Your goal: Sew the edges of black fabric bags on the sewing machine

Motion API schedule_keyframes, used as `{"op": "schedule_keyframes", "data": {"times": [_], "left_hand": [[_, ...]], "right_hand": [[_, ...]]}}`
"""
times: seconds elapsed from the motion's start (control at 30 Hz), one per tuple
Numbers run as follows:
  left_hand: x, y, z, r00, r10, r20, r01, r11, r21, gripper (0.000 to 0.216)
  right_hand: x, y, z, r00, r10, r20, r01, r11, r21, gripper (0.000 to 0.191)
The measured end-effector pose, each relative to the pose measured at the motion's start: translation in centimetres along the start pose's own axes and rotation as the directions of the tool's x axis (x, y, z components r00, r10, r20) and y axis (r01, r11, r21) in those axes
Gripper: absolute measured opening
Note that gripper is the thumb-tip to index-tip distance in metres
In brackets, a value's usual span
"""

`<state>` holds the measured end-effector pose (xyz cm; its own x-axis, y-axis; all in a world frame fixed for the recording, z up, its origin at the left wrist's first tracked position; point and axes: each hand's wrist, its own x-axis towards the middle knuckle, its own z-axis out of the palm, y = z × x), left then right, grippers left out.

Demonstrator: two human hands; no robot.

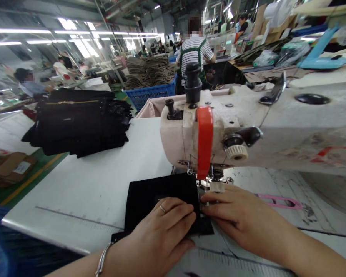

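A black fabric piece [144,196] lies on the white sewing table, its right edge under the presser foot area of the sewing machine [178,130]. My left hand [170,227] rests flat on the fabric, fingers stretched toward the needle side. A ring and a bracelet are on that hand and wrist. Beside the foot, my right hand [239,215] touches the fabric's right edge with its fingertips; whether they pinch it cannot be made out. An orange-red guard [204,142] hangs in front of the needle, which is mostly hidden.
A stack of black fabric pieces [72,123] sits at the table's far left. Beyond are a blue crate [152,94] of brown pieces and a person in a striped shirt [192,52]. Pink thread snips [282,201] lie right of my right hand. Rulers mark the tabletop.
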<state>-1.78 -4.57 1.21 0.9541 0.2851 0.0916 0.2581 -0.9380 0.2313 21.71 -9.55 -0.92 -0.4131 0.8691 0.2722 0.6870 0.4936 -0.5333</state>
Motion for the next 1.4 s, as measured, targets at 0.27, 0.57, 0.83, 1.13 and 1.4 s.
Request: {"op": "schedule_keyframes", "data": {"times": [0.27, 0.57, 0.83, 1.13, 1.4], "left_hand": [[-0.2, -0.5, 0.1, 0.999, -0.033, 0.011, 0.034, 0.998, -0.053, 0.038], [0.2, -1.7, 0.2, 0.997, 0.072, 0.006, -0.07, 0.99, -0.12, 0.034], [1.8, -4.5, 0.7, 0.983, 0.17, -0.072, -0.176, 0.981, -0.081, 0.037], [4.5, -8.1, 0.9, 0.954, 0.276, -0.118, -0.284, 0.957, -0.055, 0.035], [4.6, -8.5, 0.2, 0.975, 0.217, -0.043, -0.211, 0.971, 0.108, 0.034]], "right_hand": [[-0.3, 0.2, 0.1, 1.0, -0.023, 0.01, 0.024, 0.998, -0.056, 0.021], [-0.3, -0.9, 1.2, 0.986, -0.099, -0.132, 0.08, 0.987, -0.142, 0.032], [0.0, -0.5, 1.8, 0.986, -0.064, -0.155, 0.032, 0.979, -0.2, 0.04], [-0.1, 0.4, 2.7, 0.993, 0.086, -0.083, -0.109, 0.94, -0.323, 0.044], [-0.2, 0.2, 2.8, 0.98, 0.138, -0.141, -0.173, 0.946, -0.274, 0.043]]}}
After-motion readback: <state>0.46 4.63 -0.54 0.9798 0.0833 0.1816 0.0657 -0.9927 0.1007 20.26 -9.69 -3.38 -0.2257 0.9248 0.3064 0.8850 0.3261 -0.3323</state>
